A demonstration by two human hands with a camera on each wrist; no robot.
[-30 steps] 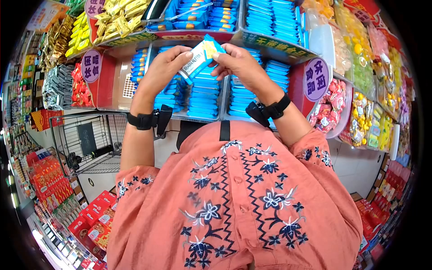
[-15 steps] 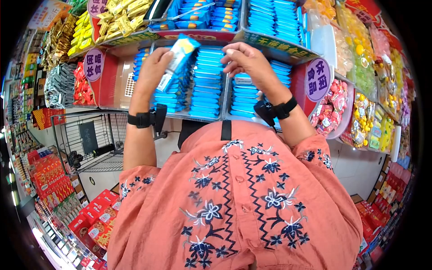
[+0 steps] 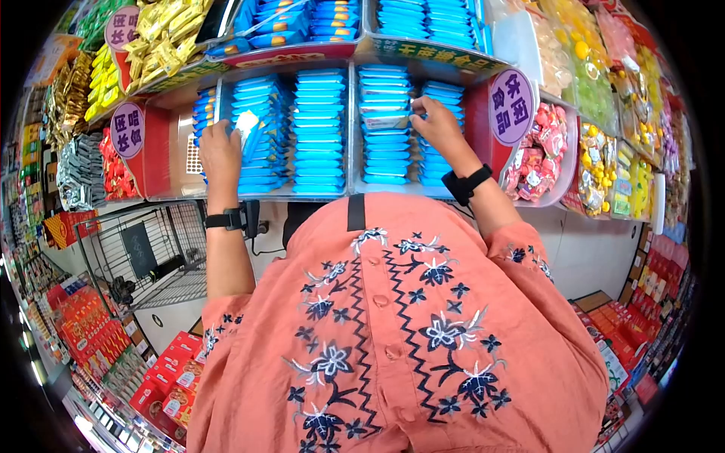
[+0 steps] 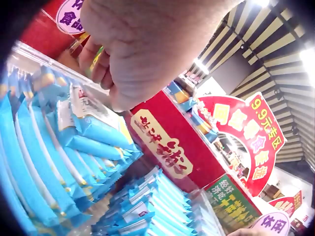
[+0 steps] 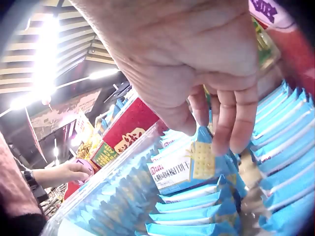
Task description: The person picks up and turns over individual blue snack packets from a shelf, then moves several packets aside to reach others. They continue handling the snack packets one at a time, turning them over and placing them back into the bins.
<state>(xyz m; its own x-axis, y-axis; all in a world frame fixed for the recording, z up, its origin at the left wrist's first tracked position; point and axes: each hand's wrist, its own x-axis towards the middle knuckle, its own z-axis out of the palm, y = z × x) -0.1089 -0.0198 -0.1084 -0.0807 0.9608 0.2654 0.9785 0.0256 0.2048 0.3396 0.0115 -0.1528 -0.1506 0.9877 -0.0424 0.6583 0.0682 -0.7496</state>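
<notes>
My left hand (image 3: pixel 220 155) hangs loosely curled at the left side of the bin, holding nothing. Close by its thumb, a blue-and-white biscuit packet (image 3: pixel 246 127) leans on top of a row of blue packets. The left wrist view shows that packet (image 4: pixel 93 115) lying on the row below the hand. My right hand (image 3: pixel 439 130) reaches into the right compartment. Seen from the right wrist, this hand (image 5: pixel 197 64) pinches the upper corner of another biscuit packet (image 5: pixel 182 167) between thumb and fingers. It has a cracker picture and a white label, and stands tilted in its row.
Clear dividers (image 3: pixel 352 128) split the bin. Above it is a shelf with more blue packets (image 3: pixel 423 26). Wrapped sweets in pink (image 3: pixel 540 155) are at the right, gold packets (image 3: pixel 166 34) at the upper left. A shopping cart (image 3: pixel 151 253) stands at the lower left.
The left hand has lowered its packet onto the row and let go. The right hand has come down into the right compartment and taken hold of a packet. The head view has shifted.
</notes>
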